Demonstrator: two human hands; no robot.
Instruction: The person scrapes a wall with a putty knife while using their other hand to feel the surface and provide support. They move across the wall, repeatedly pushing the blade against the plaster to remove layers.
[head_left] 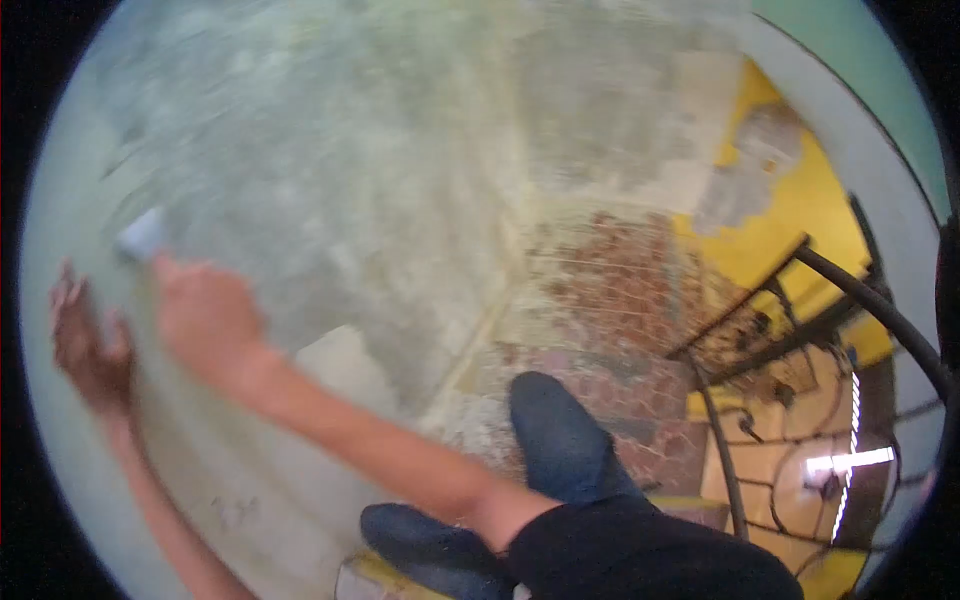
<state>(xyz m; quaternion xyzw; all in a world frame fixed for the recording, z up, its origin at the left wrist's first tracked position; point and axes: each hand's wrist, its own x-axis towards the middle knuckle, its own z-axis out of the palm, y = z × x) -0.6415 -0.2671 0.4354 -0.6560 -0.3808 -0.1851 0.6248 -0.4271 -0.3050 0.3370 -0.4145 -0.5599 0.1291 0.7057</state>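
My right hand is closed around a tool whose pale, flat blade shows beyond the fingers; it looks like a scraper, and its handle is hidden in the grip. The blade is against or very close to the grey, patchy wall. Lower and to the left, my left hand lies against the greenish wall, fingers apart, holding nothing. Both the right hand and the blade are blurred.
My two dark-covered feet stand on worn steps with reddish tiles. At the right rises a dark metal railing with curled bars. Behind it is a yellow wall section with a grey patch.
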